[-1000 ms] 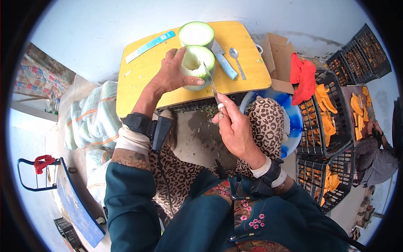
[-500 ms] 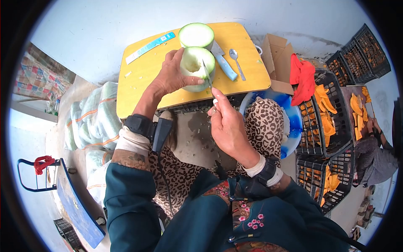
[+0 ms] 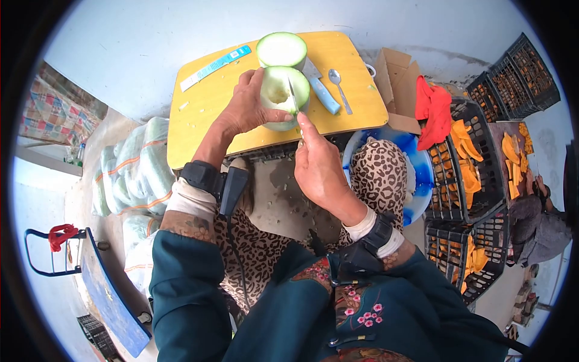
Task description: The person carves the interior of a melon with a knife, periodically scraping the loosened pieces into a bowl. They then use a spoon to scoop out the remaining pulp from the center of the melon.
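Observation:
My left hand [image 3: 246, 107] is wrapped round the left side of a hollowed winter melon piece [image 3: 300, 84], with the thumb along its near rim. The piece stands cut face up, white inside with a green rim. In my right hand [image 3: 324, 169] is a small knife [image 3: 292, 92], its narrow blade over the flesh at the right of the hollow. My fingers cover most of its handle. Behind stands another winter melon piece [image 3: 281, 49] with a flat white face. To the right lie a blue-handled knife [image 3: 324, 96] and a metal spoon [image 3: 339, 87].
A blue-and-white flat strip [image 3: 216, 67] lies on the yellow table [image 3: 199, 127]. Right of it are a cardboard box [image 3: 398, 84], a blue basin [image 3: 425, 175] and black crates [image 3: 482, 199] with orange pieces. Wrapped bundles [image 3: 136, 166] lie left; another person [image 3: 540, 226] sits far right.
My right hand has moved slightly up and left, bringing the knife a little further over the melon's flesh. My left hand keeps its hold.

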Available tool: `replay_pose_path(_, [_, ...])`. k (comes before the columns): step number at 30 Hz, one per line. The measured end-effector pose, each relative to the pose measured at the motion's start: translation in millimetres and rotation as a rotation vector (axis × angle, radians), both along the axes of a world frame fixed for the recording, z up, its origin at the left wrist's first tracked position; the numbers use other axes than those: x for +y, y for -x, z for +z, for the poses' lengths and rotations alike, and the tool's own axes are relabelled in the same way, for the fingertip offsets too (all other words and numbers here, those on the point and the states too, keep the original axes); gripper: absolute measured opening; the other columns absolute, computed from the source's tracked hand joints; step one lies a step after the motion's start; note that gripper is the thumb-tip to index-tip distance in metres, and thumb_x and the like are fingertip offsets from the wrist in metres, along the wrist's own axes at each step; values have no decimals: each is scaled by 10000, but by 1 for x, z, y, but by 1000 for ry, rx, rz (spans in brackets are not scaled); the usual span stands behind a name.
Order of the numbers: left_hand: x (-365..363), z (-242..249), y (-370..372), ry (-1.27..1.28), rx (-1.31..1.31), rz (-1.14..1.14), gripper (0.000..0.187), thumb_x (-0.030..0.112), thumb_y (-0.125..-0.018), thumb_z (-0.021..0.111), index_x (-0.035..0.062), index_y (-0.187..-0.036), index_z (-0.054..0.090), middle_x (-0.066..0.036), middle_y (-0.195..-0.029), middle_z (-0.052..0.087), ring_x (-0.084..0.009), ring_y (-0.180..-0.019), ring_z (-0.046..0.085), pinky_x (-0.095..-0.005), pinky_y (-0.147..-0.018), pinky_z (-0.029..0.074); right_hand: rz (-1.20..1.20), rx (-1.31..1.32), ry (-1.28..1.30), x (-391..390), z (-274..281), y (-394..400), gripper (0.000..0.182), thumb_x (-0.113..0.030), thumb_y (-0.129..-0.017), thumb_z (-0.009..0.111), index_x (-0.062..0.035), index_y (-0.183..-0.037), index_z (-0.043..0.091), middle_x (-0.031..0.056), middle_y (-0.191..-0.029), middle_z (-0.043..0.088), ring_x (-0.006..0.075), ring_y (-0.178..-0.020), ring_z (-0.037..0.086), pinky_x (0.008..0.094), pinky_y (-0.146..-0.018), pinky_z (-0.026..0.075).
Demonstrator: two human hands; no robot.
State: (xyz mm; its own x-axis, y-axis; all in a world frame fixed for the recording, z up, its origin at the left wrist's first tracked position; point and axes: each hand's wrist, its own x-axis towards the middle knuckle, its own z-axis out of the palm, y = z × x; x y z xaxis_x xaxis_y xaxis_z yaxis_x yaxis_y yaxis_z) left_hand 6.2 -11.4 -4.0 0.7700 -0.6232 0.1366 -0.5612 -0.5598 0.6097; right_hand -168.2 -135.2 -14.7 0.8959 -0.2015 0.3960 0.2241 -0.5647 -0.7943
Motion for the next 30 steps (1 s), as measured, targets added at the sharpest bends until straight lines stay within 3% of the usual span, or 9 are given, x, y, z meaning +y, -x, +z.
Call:
replay_pose_path(4, [-2,2,0,11,30,-16,1262,502,-555,897,-46,-1472,225,-244,-1442,283,-390,-1358,327,-434,-1106,363,33,113,-42,-3,5,14,547,72,-835,488,134,-1362,352,314,-901,582,457,-822,594,497,-723,462])
replay_pose_path(7, [-2,-5,-2,34,-56,-20,1267,481,-499,919,-28,-1455,262,-242,-1401,326,-406,-1325,361,-443,-1096,382,82,180,-93,-5,10,24,550,75,-835,484,129,-1366,355,305,-844,583,456,-780,597,491,-694,462])
replay_pose_path(10, [1,1,-5,63,69,12,1249,475,-499,920,-20,-1449,277,-238,-1406,327,-406,-1319,374,-444,-1093,388,65,134,-38,0,6,44,543,73,-837,480,115,-1368,370,296,-836,590,452,-769,603,482,-685,465])
replay_pose_path(13, [0,-1,-3,70,-25,-34,1221,465,-504,921,-11,-1440,297,-234,-1411,327,-401,-1315,384,-442,-1090,394,109,311,-99,-10,11,58,522,62,-848,471,99,-1362,389,310,-893,602,455,-815,611,474,-703,474])
replay_pose_path(16, [1,2,-5,61,56,-5,1206,451,-509,922,6,-1444,303,-230,-1416,322,-394,-1317,387,-447,-1090,393,221,492,-169,-22,23,73,511,51,-855,468,76,-1361,405,325,-946,604,451,-851,617,459,-736,488])
replay_pose_path(22, [3,-1,-12,78,76,-47,1214,484,-522,907,25,-1460,289,-218,-1443,295,-404,-1337,359,-455,-1095,385,130,196,-163,-22,6,73,503,30,-880,461,35,-1380,409,318,-1049,613,400,-865,647,402,-780,507])
replay_pose_path(23, [3,0,-12,82,89,-50,1218,490,-524,905,23,-1462,284,-220,-1448,291,-406,-1342,352,-455,-1098,381,138,260,-222,-23,13,68,492,9,-899,456,35,-1387,400,297,-1066,621,353,-841,656,391,-771,506])
replay_pose_path(27, [4,1,-12,53,75,-56,1185,476,-563,890,30,-1472,275,-202,-1455,285,-369,-1362,320,-431,-1100,369,122,188,-250,-22,5,44,488,-10,-912,441,33,-1396,393,214,-896,628,290,-760,649,376,-720,503])
replay_pose_path(30, [7,-3,-14,35,75,-56,1166,454,-586,883,26,-1478,266,-189,-1456,283,-346,-1368,312,-419,-1100,365,121,220,-332,-22,2,31,485,-9,-914,436,33,-1396,395,194,-867,615,274,-740,648,363,-704,505])
